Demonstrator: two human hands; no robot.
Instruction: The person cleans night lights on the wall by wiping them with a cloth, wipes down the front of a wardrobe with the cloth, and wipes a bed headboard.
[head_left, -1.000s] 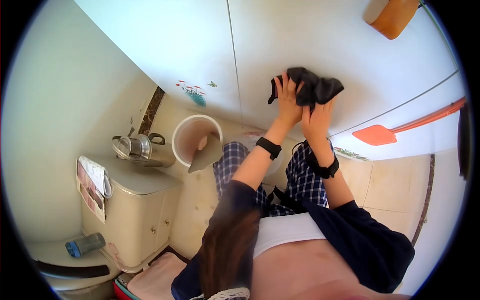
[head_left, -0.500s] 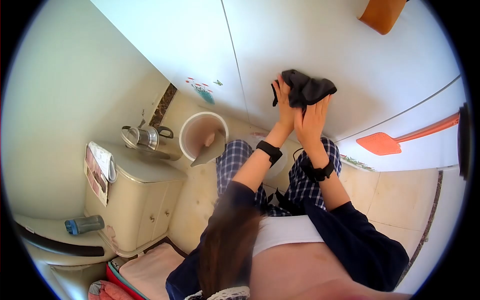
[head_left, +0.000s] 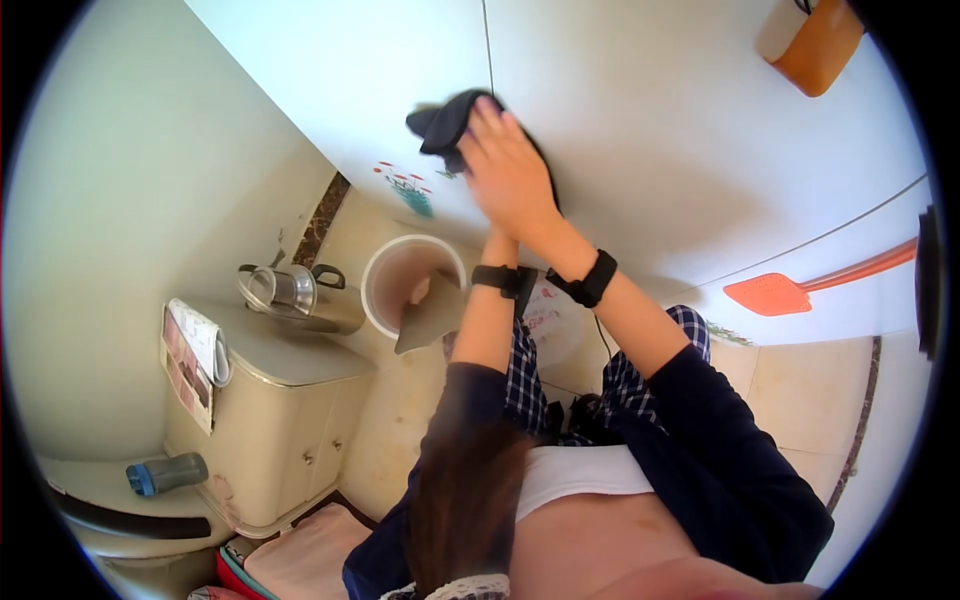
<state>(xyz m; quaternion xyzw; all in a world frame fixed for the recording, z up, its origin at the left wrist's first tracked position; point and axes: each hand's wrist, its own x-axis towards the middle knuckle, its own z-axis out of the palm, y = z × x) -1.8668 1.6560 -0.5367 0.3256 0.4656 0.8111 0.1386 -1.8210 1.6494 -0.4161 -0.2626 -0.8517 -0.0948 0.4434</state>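
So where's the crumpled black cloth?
In the head view, the black cloth is upper left of centre, partly under the right hand, near the turquoise vase decal.

The black cloth (head_left: 447,122) looks soft and matt, the white panels (head_left: 650,140) smooth and faintly glossy; the kettle (head_left: 292,290) polished metal; the bucket (head_left: 385,292), smooth plastic; the fly swatter (head_left: 765,295), orange plastic; the bottle (head_left: 180,472), translucent plastic; the folded newspaper (head_left: 188,360), thin printed paper
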